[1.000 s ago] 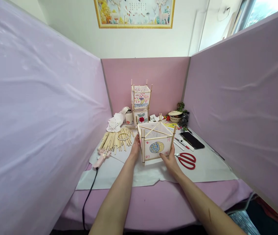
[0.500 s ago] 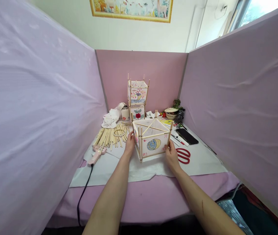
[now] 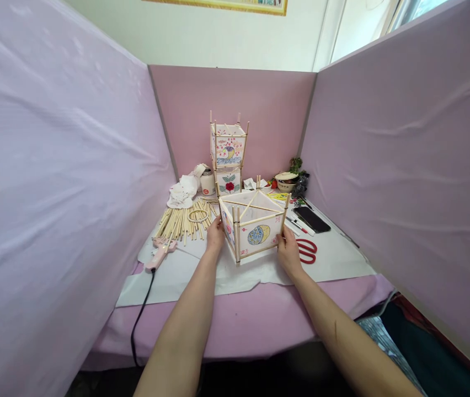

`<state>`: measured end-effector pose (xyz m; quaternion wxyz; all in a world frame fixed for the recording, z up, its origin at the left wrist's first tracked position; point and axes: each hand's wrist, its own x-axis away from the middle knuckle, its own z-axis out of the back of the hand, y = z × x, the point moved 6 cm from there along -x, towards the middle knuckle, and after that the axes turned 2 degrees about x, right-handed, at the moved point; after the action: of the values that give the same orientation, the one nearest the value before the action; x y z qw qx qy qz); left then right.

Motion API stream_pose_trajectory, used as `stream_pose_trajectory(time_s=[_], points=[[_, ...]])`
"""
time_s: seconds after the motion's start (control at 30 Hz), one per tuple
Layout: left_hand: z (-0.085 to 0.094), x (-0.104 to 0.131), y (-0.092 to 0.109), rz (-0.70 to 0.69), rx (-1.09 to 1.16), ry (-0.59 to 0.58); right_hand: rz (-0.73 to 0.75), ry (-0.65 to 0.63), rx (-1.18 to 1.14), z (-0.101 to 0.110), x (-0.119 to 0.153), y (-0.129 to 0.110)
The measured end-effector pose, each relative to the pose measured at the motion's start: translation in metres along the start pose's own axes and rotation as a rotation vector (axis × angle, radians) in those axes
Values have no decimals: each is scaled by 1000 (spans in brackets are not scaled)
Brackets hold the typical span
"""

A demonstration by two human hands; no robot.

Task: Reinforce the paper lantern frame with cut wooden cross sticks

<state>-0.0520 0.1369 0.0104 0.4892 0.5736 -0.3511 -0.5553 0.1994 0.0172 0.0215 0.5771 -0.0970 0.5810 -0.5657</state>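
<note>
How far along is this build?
Done, it seems: two decorated frames stacked at the back. In hand: a third frame, sides panelled, between the left hand and right hand. Possibly left: stacking it; it's apart. Can't tell if the loose sticks are needed.

Wall picture cut by the top edge; scissors' blades hidden behind the right hand.

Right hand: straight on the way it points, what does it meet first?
The painted frame: the right hand is touching its right-hand corner. What comes beyond is unclear in depth.
</note>
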Motion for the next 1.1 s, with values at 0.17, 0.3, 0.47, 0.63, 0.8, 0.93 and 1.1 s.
stream_pose_trajectory(time_s=[0.17, 0.3, 0.47, 0.63, 0.8, 0.93, 1.1], points=[[12, 5, 20, 41, -59, 35, -61, -8, -19, 5, 3, 3], [35, 29, 39, 49, -110, 87, -62, 69, -44, 22, 3, 8], [59, 83, 60, -43, -227, 170, -87, 169, -5, 46, 8, 12], [55, 106, 60, -69, -311, 161, -99, 107, 42, 45, 10, 13], [42, 109, 51, -36, -371, 42, -34, 6, 85, 33, 6, 16], [26, 120, 51, -68, -458, -140, -33, -101, 140, 24, 7, 20], [8, 135, 51, -87, -493, -278, -26, -208, 249, 19, 14, 15]])
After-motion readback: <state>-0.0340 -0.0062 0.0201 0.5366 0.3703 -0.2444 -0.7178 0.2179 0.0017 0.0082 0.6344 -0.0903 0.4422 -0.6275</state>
